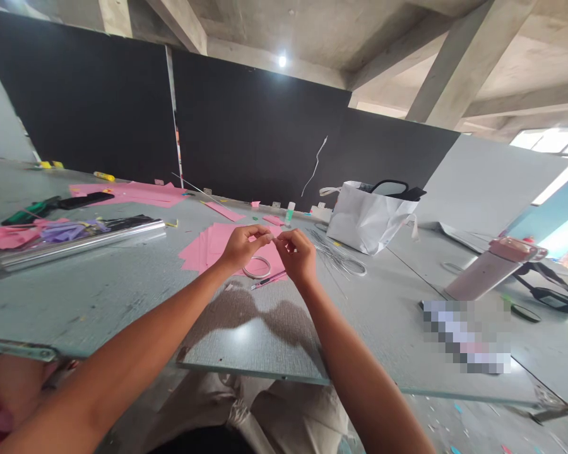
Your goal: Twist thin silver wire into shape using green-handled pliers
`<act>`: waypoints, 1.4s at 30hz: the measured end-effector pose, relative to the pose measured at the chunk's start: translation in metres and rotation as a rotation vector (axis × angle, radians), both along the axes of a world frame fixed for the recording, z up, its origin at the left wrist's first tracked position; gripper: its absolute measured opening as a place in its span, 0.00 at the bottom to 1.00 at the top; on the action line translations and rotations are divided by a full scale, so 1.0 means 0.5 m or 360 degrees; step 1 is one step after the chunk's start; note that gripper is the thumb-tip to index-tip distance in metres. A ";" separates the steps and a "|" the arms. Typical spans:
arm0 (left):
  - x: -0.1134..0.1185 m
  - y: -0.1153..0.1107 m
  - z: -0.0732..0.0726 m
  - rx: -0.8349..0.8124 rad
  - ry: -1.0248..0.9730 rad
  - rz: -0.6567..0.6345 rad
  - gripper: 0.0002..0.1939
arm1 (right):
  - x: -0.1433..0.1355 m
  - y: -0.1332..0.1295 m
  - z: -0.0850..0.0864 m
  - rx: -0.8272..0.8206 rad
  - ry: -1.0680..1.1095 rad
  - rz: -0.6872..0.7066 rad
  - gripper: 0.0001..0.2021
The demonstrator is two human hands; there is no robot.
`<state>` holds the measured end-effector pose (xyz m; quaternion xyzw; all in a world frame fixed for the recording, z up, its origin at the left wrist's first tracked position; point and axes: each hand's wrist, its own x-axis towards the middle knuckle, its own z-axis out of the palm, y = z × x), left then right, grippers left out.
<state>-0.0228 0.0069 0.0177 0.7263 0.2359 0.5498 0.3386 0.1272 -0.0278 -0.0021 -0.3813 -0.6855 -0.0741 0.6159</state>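
Observation:
My left hand (246, 244) and my right hand (297, 253) meet fingertip to fingertip above the table. Both are closed in a pinch; whatever lies between the fingers is too small to make out. Just below them is a white ring (257, 275), perhaps a roll of tape or coiled wire, over the pink paper sheets (208, 247). A pink and black pen-like cutter (265, 282) lies in front of the sheets, nearest my right hand. To the right spreads a bundle of thin silvery wires (334, 252).
A white bag (366, 221) stands at the back right. Further right are a pink bottle (476, 271) and a blurred-out flat object (466, 334). On the left lie a shiny foil roll (85, 246), purple strips (69, 231) and more pink paper (146, 193). A dark partition (255, 126) closes off the back.

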 end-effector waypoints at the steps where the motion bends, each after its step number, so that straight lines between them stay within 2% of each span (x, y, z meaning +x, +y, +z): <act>1: 0.001 0.001 -0.002 -0.0019 -0.0020 -0.0021 0.14 | -0.001 0.000 -0.001 0.0042 -0.0017 -0.0029 0.08; 8: 0.011 0.012 -0.018 -0.0141 -0.0188 -0.0146 0.10 | -0.007 -0.003 -0.006 0.0159 -0.0058 -0.0160 0.09; 15: 0.014 0.012 -0.020 -0.0156 -0.0209 -0.0145 0.08 | -0.015 -0.009 -0.006 0.0144 -0.0024 -0.0239 0.11; 18: 0.014 0.009 -0.019 -0.0123 -0.0194 -0.0132 0.09 | -0.017 -0.011 -0.006 0.0116 0.0014 -0.0243 0.11; 21: 0.010 0.007 -0.015 0.0035 -0.0101 -0.0041 0.12 | -0.019 -0.010 -0.005 0.0004 0.0116 -0.0185 0.09; 25: 0.001 0.011 -0.011 0.0451 0.0067 0.0202 0.14 | -0.020 -0.005 0.000 -0.0272 0.0457 0.0060 0.07; 30: -0.013 0.021 -0.014 0.0904 0.0362 0.0487 0.14 | -0.019 -0.001 0.009 -0.0925 0.0845 0.0720 0.17; 34: -0.021 0.027 -0.015 0.1133 0.0482 0.0581 0.13 | -0.022 -0.005 0.012 -0.1212 0.1032 0.1064 0.15; 37: -0.024 0.031 -0.016 0.1197 0.0494 0.0624 0.14 | -0.023 -0.007 0.012 -0.1340 0.1140 0.1138 0.13; 42: -0.024 0.033 -0.020 0.1071 0.0542 0.0585 0.12 | -0.019 -0.005 0.008 -0.1616 0.1263 0.1279 0.11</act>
